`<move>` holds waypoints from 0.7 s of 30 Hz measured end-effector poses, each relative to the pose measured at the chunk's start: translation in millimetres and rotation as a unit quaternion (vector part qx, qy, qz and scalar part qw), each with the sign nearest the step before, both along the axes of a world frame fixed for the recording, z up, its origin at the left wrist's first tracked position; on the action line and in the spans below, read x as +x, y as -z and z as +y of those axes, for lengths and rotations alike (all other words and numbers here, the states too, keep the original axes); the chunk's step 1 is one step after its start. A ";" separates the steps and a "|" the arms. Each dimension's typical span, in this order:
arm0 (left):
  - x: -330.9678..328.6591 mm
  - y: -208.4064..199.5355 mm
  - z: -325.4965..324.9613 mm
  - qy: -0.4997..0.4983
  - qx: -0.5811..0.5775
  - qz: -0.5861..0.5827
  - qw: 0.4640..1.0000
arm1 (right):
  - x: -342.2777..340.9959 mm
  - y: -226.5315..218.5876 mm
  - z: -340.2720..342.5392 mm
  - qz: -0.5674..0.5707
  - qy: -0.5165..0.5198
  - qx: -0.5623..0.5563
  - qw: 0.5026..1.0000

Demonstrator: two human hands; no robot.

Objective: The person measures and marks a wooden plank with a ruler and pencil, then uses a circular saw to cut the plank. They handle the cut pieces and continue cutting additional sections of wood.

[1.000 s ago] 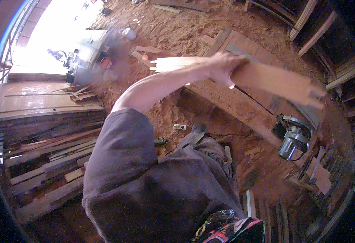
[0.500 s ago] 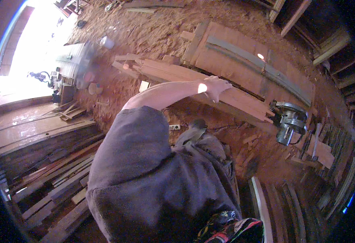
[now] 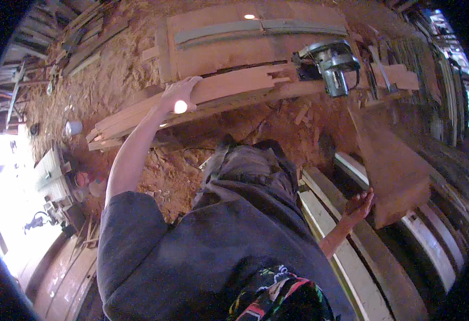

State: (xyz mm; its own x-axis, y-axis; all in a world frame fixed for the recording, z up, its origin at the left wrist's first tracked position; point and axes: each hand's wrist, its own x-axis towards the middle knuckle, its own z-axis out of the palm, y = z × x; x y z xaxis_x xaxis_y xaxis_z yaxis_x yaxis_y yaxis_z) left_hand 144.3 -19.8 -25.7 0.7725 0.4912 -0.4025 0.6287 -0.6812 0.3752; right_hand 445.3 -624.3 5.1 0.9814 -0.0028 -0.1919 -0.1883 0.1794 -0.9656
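My left hand (image 3: 181, 95) lies over the top of a long reddish wooden board (image 3: 231, 85), thumb on the near side and fingers reaching across it. This board lies along a low bench, and its right end is notched. Down at the right, my right hand (image 3: 358, 206) is palm up with its fingers loosely bent and apart. Right by its fingertips is a wide, thin brown panel (image 3: 394, 171), tilted and blurred above the stacked timber. I see no fingers wrapped round the panel's edge. A metal motor tool (image 3: 331, 65) stands at the board's right end.
Long timber beams (image 3: 360, 251) are stacked at the lower right. Behind the board lies a wide panel with a grey strip (image 3: 218, 31) on it. Sawdust covers the ground, with a white bucket (image 3: 73, 128) at the left. More planks (image 3: 451, 101) stand at the far right.
My view has swung to the right. My right hand and the brown panel have come into sight at the lower right. My left hand remains on the long board.
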 end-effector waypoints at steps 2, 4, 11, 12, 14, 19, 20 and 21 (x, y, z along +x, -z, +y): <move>-15.2 15.9 9.2 0.014 0.039 -0.013 0.999 | -14.5 -36.8 46.2 -0.002 0.008 0.001 1.000; -25.4 29.6 11.8 0.011 0.060 -0.020 0.998 | -10.3 -14.2 27.8 -0.186 -0.103 -0.253 0.944; -76.0 29.2 41.5 -0.112 -0.053 -0.082 0.989 | -68.3 -35.6 148.6 0.162 -0.366 -0.061 0.914; -76.9 22.4 45.1 -0.127 -0.060 -0.059 0.988 | -73.5 -30.4 165.8 0.179 -0.411 -0.039 0.893; -75.8 2.5 47.1 -0.156 -0.077 -0.013 0.985 | -79.8 -11.9 197.4 0.219 -0.493 -0.002 0.842; -125.7 33.6 58.9 -0.186 -0.051 -0.106 0.975 | -100.9 39.9 285.6 0.218 -0.681 0.067 0.696; -121.8 20.5 51.9 -0.192 -0.098 -0.112 0.970 | -107.2 52.7 296.1 0.254 -0.683 0.085 0.680; -122.4 18.3 48.1 -0.197 -0.071 -0.095 0.973 | -113.3 64.8 306.4 0.289 -0.685 0.104 0.660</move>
